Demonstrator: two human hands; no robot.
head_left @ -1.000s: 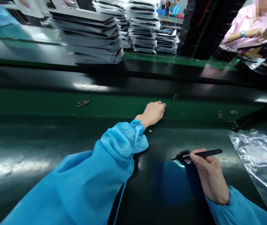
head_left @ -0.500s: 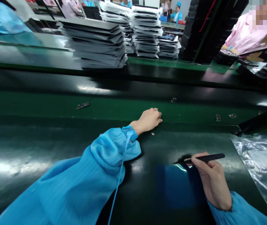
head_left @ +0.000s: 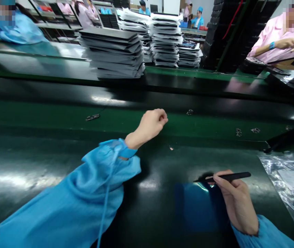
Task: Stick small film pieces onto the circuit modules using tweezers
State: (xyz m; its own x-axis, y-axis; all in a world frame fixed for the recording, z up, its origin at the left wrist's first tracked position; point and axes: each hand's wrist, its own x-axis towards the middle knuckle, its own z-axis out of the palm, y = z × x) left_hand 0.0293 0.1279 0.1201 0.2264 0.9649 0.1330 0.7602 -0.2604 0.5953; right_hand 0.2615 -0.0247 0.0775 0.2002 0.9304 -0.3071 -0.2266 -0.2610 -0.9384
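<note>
My right hand [head_left: 237,201] holds black tweezers [head_left: 231,176] like a pen, their thin tip pointing left. Beneath the tip is a glossy dark blue sheet [head_left: 198,206], its top edge catching the light. Whether the fingers also touch this sheet I cannot tell. My left hand [head_left: 150,125] is raised over the green strip of the bench with its fingers curled closed. Anything inside those fingers is hidden. A tiny pale scrap [head_left: 171,148] lies on the dark mat to the right of the left wrist.
Small dark metallic parts [head_left: 92,117] lie along the green strip, several toward the right. A clear plastic bag [head_left: 289,179] rests at the right. Stacks of sheets [head_left: 116,51] stand on the far ledge beside black trays [head_left: 215,34]. Co-workers sit beyond.
My left hand has moved left and up off the bench, its fingers curled. My right hand keeps its grip on the tweezers over the blue sheet. The view has shifted slightly.
</note>
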